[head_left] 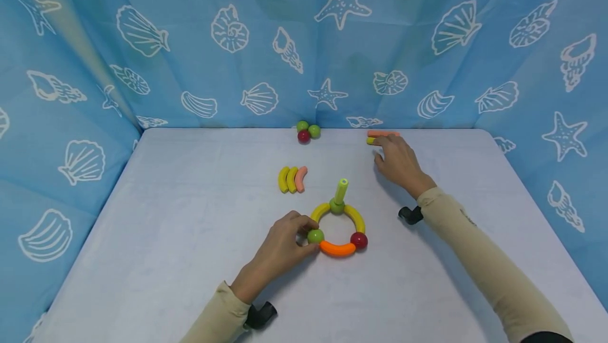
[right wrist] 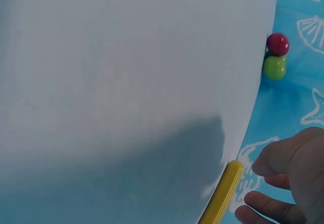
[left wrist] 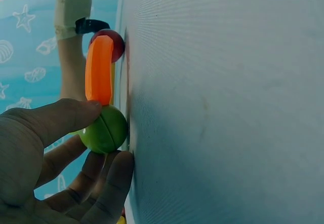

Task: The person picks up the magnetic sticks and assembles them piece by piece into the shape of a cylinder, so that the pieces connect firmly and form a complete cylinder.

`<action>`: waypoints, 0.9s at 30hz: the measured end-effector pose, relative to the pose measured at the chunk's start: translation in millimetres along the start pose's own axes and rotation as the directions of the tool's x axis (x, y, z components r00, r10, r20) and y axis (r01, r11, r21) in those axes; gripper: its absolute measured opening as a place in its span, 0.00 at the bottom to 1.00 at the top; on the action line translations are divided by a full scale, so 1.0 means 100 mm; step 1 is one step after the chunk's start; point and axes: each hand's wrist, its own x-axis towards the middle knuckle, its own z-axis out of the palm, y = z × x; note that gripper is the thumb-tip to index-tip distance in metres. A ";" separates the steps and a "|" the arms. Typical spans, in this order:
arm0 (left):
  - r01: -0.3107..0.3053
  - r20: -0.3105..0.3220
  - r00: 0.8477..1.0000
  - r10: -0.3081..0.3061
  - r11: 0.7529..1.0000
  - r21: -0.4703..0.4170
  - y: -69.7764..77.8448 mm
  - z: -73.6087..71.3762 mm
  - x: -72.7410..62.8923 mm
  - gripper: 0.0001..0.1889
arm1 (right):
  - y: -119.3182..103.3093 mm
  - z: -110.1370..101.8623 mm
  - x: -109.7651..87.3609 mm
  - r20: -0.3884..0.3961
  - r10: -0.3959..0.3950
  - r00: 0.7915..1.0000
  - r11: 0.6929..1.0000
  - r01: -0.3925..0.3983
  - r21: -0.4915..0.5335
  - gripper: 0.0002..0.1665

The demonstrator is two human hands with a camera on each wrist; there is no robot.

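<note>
Thumb and fingers of the left hand (head_left: 287,241) pinch a green ball (left wrist: 106,130) at the left of a ring lying on the table. An orange curved stick (head_left: 338,249), a red ball (head_left: 359,240), two yellow curved sticks and another green ball (head_left: 337,206) make up the rest of the ring. From that second ball a light green straight stick (head_left: 341,191) points away. At the back right, the right hand (head_left: 400,162) reaches over a yellow straight stick (right wrist: 223,193), its fingers loosely bent and not closed round it. Beside this lies a salmon straight stick (head_left: 383,133).
Two yellow curved sticks (head_left: 287,179) and a salmon curved stick (head_left: 301,179) lie together behind the ring. Near the back edge sit two green balls (head_left: 314,131) and a red ball (head_left: 303,136). A blue shell-patterned curtain (head_left: 266,68) hangs behind the white table (head_left: 190,200).
</note>
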 end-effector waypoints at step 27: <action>-0.013 -0.013 1.000 0.013 1.000 0.000 -0.03 0.00 -0.01 0.16 | 0.12 0.12 0.33 0.149 0.080 0.986 0.982 -0.052 -0.184 0.23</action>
